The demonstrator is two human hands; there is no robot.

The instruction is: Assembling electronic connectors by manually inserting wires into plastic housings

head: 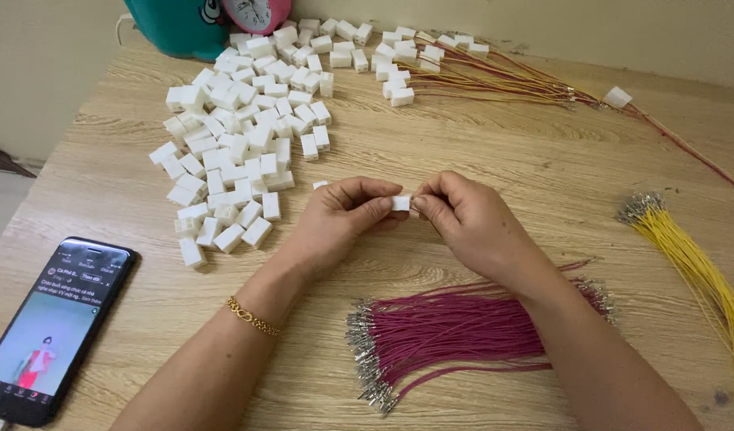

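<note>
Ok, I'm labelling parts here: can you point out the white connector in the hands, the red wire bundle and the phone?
white connector (400,203), head view, its front face.
red wire bundle (462,329), head view, mid-length.
phone (51,327), head view, screen centre.

The white connector (400,203) is mostly hidden between the fingers (383,209) of both hands. The yellow wires (694,263) and the phone (51,327) are cut off by the picture's edges.
</note>
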